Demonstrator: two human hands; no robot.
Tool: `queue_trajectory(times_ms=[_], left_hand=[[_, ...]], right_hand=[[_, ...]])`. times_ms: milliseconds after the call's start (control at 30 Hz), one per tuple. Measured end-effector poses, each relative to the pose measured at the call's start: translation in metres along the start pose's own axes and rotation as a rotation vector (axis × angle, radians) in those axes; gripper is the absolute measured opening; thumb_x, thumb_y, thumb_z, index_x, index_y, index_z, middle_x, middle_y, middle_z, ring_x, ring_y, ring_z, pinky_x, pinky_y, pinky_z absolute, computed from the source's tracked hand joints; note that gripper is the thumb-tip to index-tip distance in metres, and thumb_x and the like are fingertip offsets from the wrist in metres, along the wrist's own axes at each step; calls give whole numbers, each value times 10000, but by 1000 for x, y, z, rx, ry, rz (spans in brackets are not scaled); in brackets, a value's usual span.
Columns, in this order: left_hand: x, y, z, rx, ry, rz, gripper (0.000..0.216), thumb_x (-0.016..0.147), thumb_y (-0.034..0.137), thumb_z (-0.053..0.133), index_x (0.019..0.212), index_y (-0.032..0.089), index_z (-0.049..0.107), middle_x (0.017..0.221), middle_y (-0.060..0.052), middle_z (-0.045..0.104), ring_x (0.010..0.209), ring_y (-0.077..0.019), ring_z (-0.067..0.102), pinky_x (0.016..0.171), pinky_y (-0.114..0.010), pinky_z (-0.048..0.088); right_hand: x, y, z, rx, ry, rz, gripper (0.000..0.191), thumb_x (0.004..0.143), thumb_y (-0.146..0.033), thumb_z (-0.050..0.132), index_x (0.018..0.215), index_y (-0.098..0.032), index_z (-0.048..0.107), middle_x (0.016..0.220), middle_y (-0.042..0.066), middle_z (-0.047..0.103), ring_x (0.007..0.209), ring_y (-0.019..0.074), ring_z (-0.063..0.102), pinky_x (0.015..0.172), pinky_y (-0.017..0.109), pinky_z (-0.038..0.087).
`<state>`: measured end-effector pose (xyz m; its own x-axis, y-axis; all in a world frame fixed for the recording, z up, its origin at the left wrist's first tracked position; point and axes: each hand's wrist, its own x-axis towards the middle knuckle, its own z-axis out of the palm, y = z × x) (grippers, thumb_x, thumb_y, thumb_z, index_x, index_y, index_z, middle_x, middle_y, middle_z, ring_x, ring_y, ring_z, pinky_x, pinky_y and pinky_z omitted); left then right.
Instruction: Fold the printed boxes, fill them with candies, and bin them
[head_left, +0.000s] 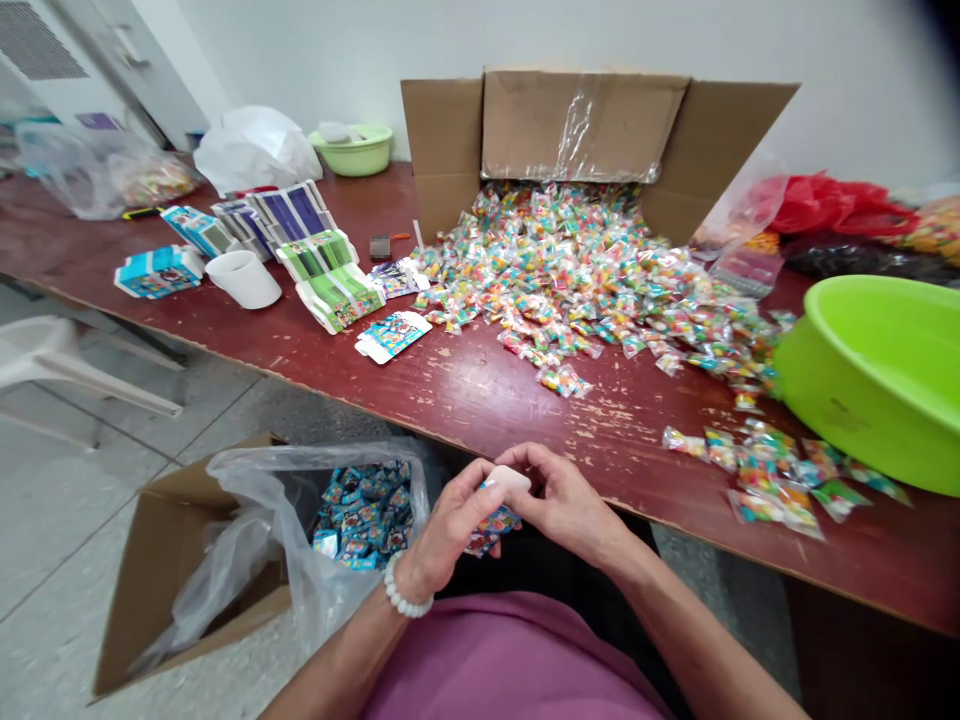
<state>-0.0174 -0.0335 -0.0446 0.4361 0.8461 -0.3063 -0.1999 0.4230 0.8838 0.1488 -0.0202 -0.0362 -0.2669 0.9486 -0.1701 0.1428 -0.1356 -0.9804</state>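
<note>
In front of my lap, past the table's near edge, both hands hold one small printed carton [496, 522] with a white flap. My left hand [455, 520], with a white bead bracelet at its wrist, is closed round the carton's left side. The fingers of my right hand [564, 500] pinch the white flap at the top. My fingers hide much of the carton, and its contents do not show. Left of my hands, a plastic-lined cardboard box [187, 560] on the floor holds many small blue cartons [367, 510].
Wrapped candies [570, 270] spill from a tipped cardboard box [442, 130] across the red table [480, 385]. A green basin [862, 370] stands at right. Flat cartons [330, 280], a blue flattened carton [394, 335] and a white cup [244, 279] sit at left. A white plastic stool [82, 360] is beyond.
</note>
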Motion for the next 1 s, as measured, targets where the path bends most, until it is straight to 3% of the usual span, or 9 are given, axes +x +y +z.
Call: queue_trajectory(times_ms=[133,233,333,533,667,767,867,933,1000], left_hand=[[2,-4,2,-165,31,-37,294,845,396,630,1035,176,590,774,-23,660,534,-122,597,448,-216,506],[5,-6,1,-302,30,-91,386,866,483,553,1045,145,602,732,-63,692,503,-160,630,433,-245,512],[7,-6,0,-358,24,-124,431,863,528,506,943,119,617,669,-88,696,464,-187,636,410,-263,505],[5,-10,1,-259,62,-29,230,857,376,557,904,154,597,664,-38,684,473,-151,612,412,-229,500],[4,-8,4,-242,108,-10,231,862,388,603,920,165,590,704,-26,668,558,-152,634,426,-214,510],[7,-4,5,-386,102,-94,299,887,466,561,951,175,577,707,-19,653,536,-167,642,416,-250,525],[9,-2,3,-442,87,-172,355,900,530,511,963,185,565,677,-3,637,441,-157,615,385,-258,510],[10,-3,1,-390,93,-158,311,906,494,511,948,191,564,669,10,624,419,-143,601,370,-233,485],[10,-4,0,-286,133,-91,252,906,439,531,938,193,575,673,22,614,429,-123,591,383,-208,473]], right_hand=[[-2,-5,-5,213,-38,59,248,841,-380,672,995,-190,629,799,-4,650,617,106,578,565,231,435],[-7,-4,-8,342,-93,90,301,861,-405,676,1069,-191,639,851,9,665,655,99,601,583,214,436],[-9,3,-6,466,-122,101,279,839,-370,719,1038,-183,664,824,5,652,682,92,593,594,193,440],[-6,13,5,629,-106,250,279,692,-305,843,867,-173,670,734,-27,617,548,53,533,481,155,391],[-6,14,13,480,48,131,215,761,-350,790,772,-179,660,647,-28,601,507,66,508,469,176,398],[-7,15,13,178,191,-179,138,858,-343,694,822,-210,701,804,19,667,613,119,597,571,248,489],[-8,15,8,-146,158,-442,97,900,-263,636,897,-230,728,923,59,705,828,186,662,753,317,521],[-7,15,6,-235,108,-465,115,912,-258,618,902,-228,729,920,68,713,882,203,664,798,332,516],[-6,13,5,-214,112,-365,124,906,-292,628,873,-216,720,880,62,710,800,191,666,733,316,523]])
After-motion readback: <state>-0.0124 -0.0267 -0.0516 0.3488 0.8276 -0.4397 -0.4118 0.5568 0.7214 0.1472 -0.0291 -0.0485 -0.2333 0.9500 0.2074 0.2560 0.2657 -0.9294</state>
